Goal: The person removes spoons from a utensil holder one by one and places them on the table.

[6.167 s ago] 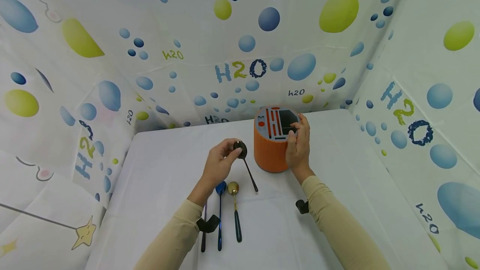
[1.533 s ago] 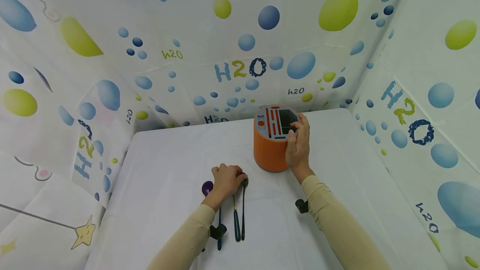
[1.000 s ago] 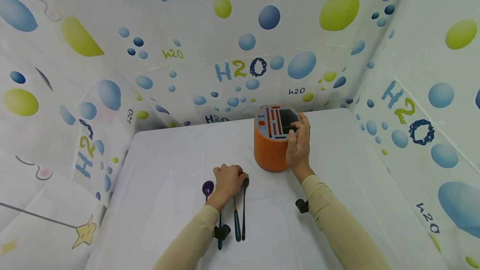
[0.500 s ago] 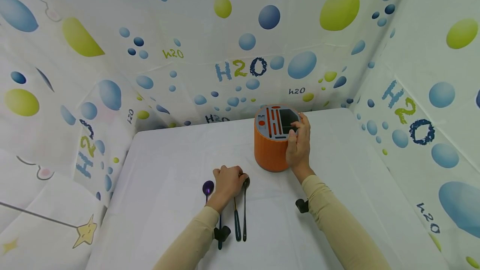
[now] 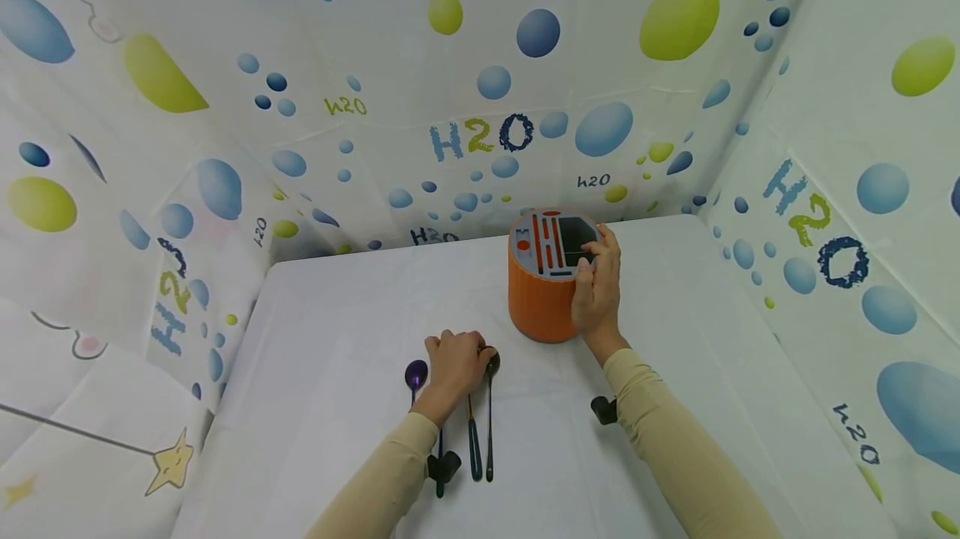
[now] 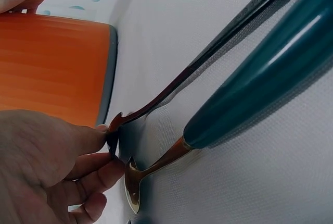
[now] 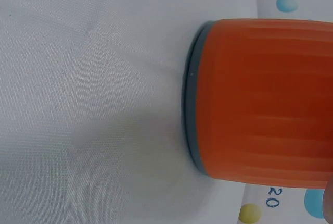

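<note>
My left hand [image 5: 456, 368] is low over the tablecloth, thumb and fingertips pinching the bowl of a dark spoon [image 5: 492, 362]. In the left wrist view, the dark spoon's long thin handle [image 6: 193, 66] lies along the cloth. Just left of it is a gold spoon with a green handle [image 5: 475, 451], its bowl hidden under my hand in the head view. A blue spoon [image 5: 440, 486] is mostly covered by my left arm. Further left is a purple spoon [image 5: 416, 375]. My right hand [image 5: 597, 297] grips the right side and rim of an orange cylindrical utensil holder [image 5: 542, 310].
The holder stands upright towards the back of the white-clothed table [image 5: 330, 339]. Its grey top [image 5: 543, 268] has several slots and a larger dark opening. Patterned curtains [image 5: 390, 47] enclose the table behind and at both sides.
Since the oldest frame, my left hand has brought the dark spoon down from beside the holder to the gold spoon's right. Over the last second, both hands are nearly still.
</note>
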A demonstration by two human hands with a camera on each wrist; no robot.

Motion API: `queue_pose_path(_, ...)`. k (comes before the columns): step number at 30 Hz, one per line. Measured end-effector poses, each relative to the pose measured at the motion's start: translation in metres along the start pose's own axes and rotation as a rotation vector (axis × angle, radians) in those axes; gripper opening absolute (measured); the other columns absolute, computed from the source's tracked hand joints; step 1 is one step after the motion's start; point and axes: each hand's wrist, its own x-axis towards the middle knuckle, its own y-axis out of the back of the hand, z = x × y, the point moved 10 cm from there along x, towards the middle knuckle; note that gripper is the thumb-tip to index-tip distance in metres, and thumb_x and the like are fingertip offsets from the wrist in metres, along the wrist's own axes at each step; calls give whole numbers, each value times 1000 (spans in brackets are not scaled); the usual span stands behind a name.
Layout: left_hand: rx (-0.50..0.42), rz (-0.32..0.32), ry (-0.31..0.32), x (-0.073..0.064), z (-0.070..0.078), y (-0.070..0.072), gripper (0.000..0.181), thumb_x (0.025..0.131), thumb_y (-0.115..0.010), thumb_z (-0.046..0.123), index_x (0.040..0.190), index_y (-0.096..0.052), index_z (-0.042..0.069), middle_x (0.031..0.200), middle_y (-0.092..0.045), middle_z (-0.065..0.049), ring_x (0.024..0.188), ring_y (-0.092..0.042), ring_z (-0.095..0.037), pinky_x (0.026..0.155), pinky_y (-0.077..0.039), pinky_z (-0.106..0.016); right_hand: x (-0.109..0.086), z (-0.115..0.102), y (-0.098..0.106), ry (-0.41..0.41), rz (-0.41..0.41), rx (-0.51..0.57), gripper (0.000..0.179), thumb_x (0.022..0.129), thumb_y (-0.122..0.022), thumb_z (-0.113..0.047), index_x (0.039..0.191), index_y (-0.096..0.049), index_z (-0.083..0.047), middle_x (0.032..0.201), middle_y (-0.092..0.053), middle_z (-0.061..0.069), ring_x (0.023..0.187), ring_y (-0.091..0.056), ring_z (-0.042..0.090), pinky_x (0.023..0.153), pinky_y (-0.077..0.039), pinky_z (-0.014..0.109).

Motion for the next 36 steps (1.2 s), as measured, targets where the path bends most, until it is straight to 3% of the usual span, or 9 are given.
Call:
queue_pose_path(20,-16,10,-5,1,-3,4,19,95,-77,32,90,-81,14,86,-77,-1,81,-56,-25,95,-34,-56,1,-1,-3,4,-8,1,38,104,-33,-31,121,-49,-2,167,-32,8,152,-35,24,121,-36,50)
queue_pose_path(29,-55,33,-15,2,-4,8,17,96,-75,32,99,-78,15,83,-74,-2,84,-55,-25,93,-34,-55,0,0,-3,2,-17,-15,39,104,-32,-32,122,-49,-2,166,-33,12,152,-35,26,121,-37,51)
queue_pose_path(32,-119,65,-47,3,-4,15,18,98,-73,33,103,-77,16,83,-70,-1,86,-55,-24,94,-34,-55,0,0,-2,10,-14,-26,39,104,-33,-32,122,-50,-2,165,-34,14,151,-36,28,120,-37,52)
queue_pose_path(36,-189,111,-148,1,3,29,24,101,-69,35,112,-76,15,99,-72,-2,97,-61,-26,100,-33,-58,0,0,1,13,-24,-18,37,104,-36,-30,122,-50,-1,166,-33,10,151,-37,30,117,-39,55)
